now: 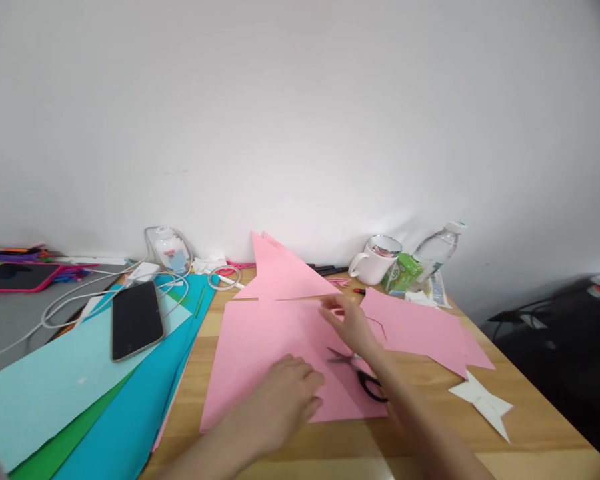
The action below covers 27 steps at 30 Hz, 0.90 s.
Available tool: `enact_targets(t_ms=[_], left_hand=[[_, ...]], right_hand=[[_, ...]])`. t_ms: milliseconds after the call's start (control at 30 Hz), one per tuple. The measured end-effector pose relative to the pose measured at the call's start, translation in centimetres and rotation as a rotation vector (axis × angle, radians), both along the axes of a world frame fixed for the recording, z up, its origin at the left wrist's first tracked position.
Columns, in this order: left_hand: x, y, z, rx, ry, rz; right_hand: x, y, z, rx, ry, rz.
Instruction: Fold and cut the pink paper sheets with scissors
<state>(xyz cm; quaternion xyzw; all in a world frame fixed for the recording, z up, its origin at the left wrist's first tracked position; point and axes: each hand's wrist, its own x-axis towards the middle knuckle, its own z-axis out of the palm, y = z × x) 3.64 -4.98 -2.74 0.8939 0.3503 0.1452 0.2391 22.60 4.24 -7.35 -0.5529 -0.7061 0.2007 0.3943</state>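
My left hand [293, 393] is over the near part of a large pink paper sheet [260, 340], its fingers a little apart and bent, holding nothing. At the sheet's far edge is my right hand [350, 323], with thumb and forefinger curved and a small gap between them. Beneath my right forearm a pair of black-handled scissors [363, 377] lies on the sheet, blades parted and pointing left. Just beyond the sheet stands a folded pink paper piece [285, 273] with pointed corners, leaning toward the wall.
Pink paper pieces [415, 330] and a white paper cutout [483, 403] lie at the right. A white mug [373, 263], green box [403, 272] and clear bottle [437, 247] stand behind. At left are a phone [137, 320], cables, a white bottle [171, 250] and blue paper [125, 407].
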Motion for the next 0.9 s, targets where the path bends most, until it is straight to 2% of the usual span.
enact_targets(t_ms=[100, 233, 433, 700, 800, 900], left_hand=[[-3.8, 0.0, 0.5, -0.066, 0.188, 0.108], [-7.0, -0.3, 2.0, -0.246, 0.344, 0.268], [-7.1, -0.2, 1.9, -0.346, 0.454, 0.235], [-7.9, 0.2, 1.4, -0.355, 0.36, 0.238], [-8.4, -0.1, 1.3, -0.374, 0.297, 0.239], [-8.8, -0.5, 1.2, -0.366, 0.253, 0.221]], right_hand=[[2.8, -3.1, -0.5, -0.026, -0.181, 0.154], [5.2, -5.8, -1.0, -0.049, -0.382, 0.181], [6.8, -7.5, -1.5, -0.023, -0.645, 0.086], [12.2, -9.0, -2.6, 0.029, -0.893, -0.147], [11.8, -9.4, -2.1, 0.045, -0.908, -0.162], [8.7, -10.0, -1.0, 0.107, -0.696, -0.031]])
